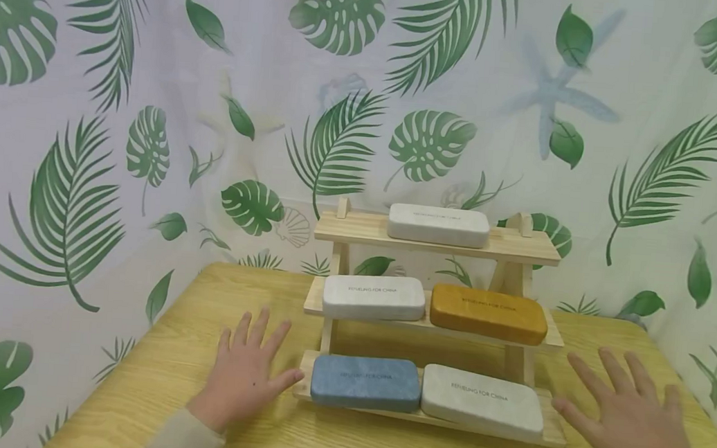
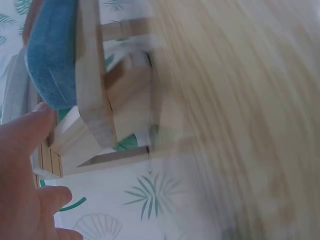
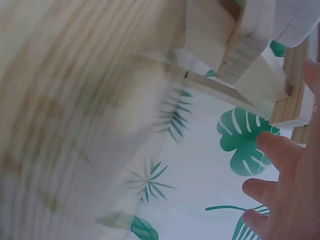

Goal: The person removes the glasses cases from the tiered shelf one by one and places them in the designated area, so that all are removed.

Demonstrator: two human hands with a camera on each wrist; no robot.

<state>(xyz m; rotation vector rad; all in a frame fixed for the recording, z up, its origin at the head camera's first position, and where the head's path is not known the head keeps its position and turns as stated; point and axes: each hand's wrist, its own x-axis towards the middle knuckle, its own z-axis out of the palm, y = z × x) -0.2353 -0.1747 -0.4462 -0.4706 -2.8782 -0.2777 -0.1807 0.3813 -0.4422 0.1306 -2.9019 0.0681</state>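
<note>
A three-tier wooden rack (image 1: 358,234) stands on the table, bearing several oblong cases with printed lettering. The top tier has a white case (image 1: 438,226). On the middle tier a second white case (image 1: 373,298) lies left of an orange-brown case (image 1: 488,314). At the bottom, a blue case (image 1: 366,383) sits left of an off-white case (image 1: 482,401). My left hand (image 1: 245,372) is spread beside the rack's lower left end, its thumb close to the blue case. To the right, my right hand (image 1: 629,416) is spread too, thumb near the rack's lower right end. Neither holds anything.
The yellowish wood-grain table (image 1: 201,324) carries the rack. Behind it and along both sides hangs a white cloth (image 1: 246,42) printed with green leaves, starfish and shells.
</note>
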